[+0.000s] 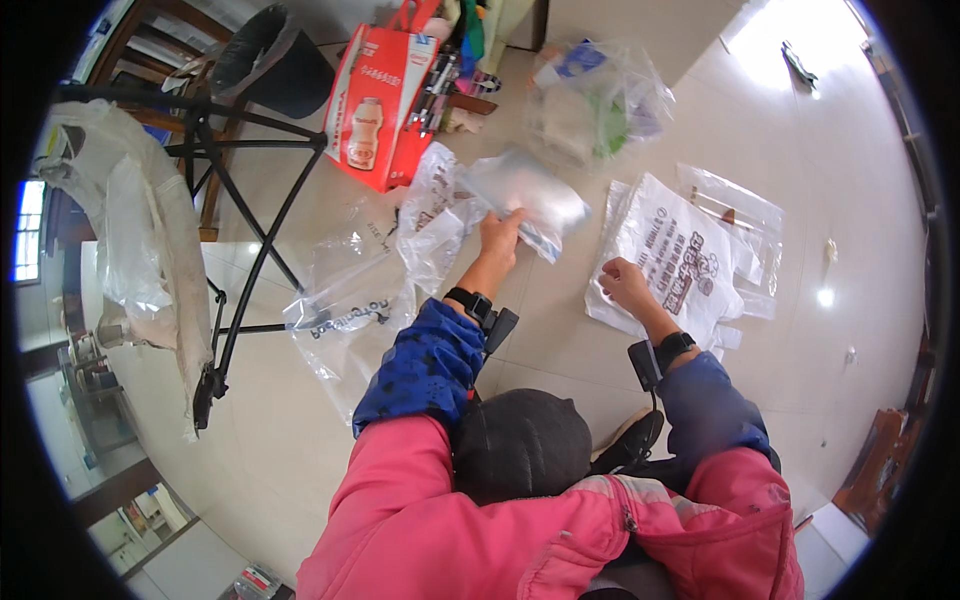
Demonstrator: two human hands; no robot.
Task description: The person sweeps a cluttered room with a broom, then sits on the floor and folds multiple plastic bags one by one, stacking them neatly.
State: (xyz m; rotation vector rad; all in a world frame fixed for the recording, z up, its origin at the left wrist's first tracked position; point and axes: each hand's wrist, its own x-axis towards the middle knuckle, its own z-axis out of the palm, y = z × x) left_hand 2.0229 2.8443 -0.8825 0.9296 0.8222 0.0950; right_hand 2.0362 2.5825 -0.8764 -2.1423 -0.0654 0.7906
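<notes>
My left hand (501, 236) grips the near edge of a silvery plastic pouch (536, 196) just above the tiled floor. Left of the pouch lie a crumpled white plastic bag (435, 225) with print and a clear plastic bag (360, 300) with writing. My right hand (624, 281) has its fingers curled over the left edge of a stack of flat white plastic bags (667, 247) with brown print; whether it grips one cannot be told. A clear flat bag (757, 225) shows from under the stack's right side.
A red and white Yakult carrier bag (382, 97) stands beyond, beside a dark lined bin (281, 67). A clear bag of mixed items (592, 105) lies at the far side. On the left, a black folding frame (259, 240) holds a pale cloth (142, 217). My knee (521, 442) is close below my hands.
</notes>
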